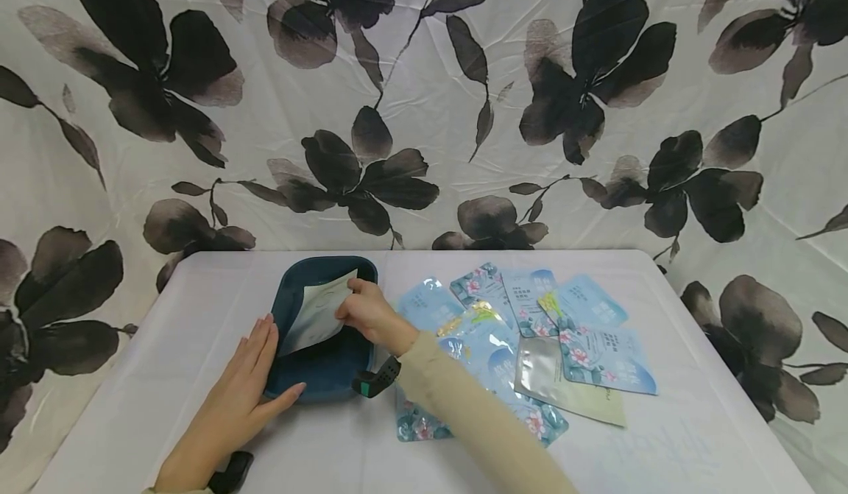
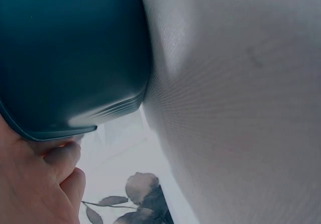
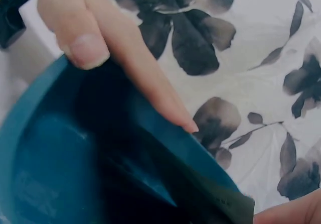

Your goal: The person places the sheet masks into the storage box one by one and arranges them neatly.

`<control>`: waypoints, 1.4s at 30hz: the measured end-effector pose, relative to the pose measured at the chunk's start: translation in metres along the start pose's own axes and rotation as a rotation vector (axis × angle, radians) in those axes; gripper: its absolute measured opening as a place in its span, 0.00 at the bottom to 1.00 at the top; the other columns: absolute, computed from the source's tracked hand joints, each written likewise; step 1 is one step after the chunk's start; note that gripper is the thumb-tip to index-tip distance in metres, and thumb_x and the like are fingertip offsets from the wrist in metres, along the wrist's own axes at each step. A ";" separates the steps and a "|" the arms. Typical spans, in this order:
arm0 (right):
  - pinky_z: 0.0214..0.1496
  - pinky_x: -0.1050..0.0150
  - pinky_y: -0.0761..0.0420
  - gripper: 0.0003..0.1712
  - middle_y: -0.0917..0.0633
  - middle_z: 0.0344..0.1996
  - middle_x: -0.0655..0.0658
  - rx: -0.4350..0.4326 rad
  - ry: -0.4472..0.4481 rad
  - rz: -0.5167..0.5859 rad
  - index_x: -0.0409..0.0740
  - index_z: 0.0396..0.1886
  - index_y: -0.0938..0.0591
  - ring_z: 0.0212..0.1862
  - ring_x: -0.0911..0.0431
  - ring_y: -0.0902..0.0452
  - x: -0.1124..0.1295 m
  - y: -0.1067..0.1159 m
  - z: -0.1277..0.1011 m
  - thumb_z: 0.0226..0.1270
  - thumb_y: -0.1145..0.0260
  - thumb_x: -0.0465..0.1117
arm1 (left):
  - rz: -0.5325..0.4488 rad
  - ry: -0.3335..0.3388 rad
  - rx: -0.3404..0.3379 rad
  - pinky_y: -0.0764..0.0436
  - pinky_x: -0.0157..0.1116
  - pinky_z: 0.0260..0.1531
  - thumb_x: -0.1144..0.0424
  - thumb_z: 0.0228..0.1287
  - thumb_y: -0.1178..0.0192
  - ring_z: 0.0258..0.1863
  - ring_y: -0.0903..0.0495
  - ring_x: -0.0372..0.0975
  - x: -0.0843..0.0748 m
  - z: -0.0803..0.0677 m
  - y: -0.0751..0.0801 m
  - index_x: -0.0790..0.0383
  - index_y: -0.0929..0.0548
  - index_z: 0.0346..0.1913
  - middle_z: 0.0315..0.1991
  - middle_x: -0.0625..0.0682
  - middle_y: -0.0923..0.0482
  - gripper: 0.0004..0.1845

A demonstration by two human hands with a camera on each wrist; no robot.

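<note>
A dark teal tray (image 1: 324, 387) stands on the white table at centre left. My left hand (image 1: 255, 380) lies flat against its left wall, fingers straight and thumb at the front corner. In the left wrist view the tray's outer wall (image 2: 70, 58) fills the upper left, with my fingers (image 2: 45, 179) just below it. My right hand (image 1: 364, 310) reaches over the tray's right rim and pinches a pale flat packet (image 1: 318, 313) that leans inside the tray. In the right wrist view my fingers (image 3: 90, 38) lie over the tray's rim, above its dark inside (image 3: 60, 174).
Several light blue flowered packets (image 1: 530, 317) and one silvery packet (image 1: 550, 372) lie spread on the table (image 1: 662, 435) right of the tray. A black-and-white floral cloth (image 1: 424, 111) hangs behind and around the table. Black wrist devices (image 1: 376, 380) sit on both forearms.
</note>
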State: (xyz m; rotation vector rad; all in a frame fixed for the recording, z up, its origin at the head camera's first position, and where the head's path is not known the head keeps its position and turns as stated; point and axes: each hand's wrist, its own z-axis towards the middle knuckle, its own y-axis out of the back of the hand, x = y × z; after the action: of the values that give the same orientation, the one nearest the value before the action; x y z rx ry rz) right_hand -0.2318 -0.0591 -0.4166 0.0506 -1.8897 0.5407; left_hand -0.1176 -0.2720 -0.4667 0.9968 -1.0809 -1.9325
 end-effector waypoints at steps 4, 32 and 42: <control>0.60 0.54 0.35 0.48 0.51 0.77 0.33 -0.033 -0.015 -0.002 0.29 0.77 0.51 0.63 0.46 0.40 -0.002 -0.004 0.003 0.53 0.52 0.15 | -0.004 0.005 0.001 0.65 0.39 0.75 0.45 0.60 0.32 0.78 0.56 0.52 -0.001 -0.001 -0.001 0.74 0.49 0.76 0.79 0.64 0.57 0.54; 0.77 0.44 0.54 0.39 0.52 0.78 0.38 -0.117 -0.180 -0.135 0.30 0.73 0.40 0.77 0.42 0.60 -0.010 -0.012 -0.004 0.65 0.37 0.34 | -0.029 -0.013 0.001 0.62 0.44 0.75 0.46 0.62 0.33 0.77 0.57 0.55 -0.001 0.001 0.000 0.75 0.51 0.76 0.79 0.62 0.61 0.54; 0.76 0.40 0.56 0.35 0.48 0.76 0.37 -0.089 -0.181 -0.130 0.30 0.71 0.35 0.77 0.41 0.59 -0.009 -0.013 -0.009 0.68 0.37 0.38 | -0.019 0.008 0.011 0.62 0.45 0.75 0.46 0.61 0.33 0.77 0.56 0.56 -0.001 0.001 -0.001 0.75 0.51 0.76 0.79 0.62 0.61 0.54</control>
State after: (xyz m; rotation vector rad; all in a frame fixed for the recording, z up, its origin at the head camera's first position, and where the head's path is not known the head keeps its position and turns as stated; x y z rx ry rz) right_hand -0.2169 -0.0693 -0.4178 0.1677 -2.0684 0.3726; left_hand -0.1179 -0.2703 -0.4664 1.0237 -1.0823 -1.9375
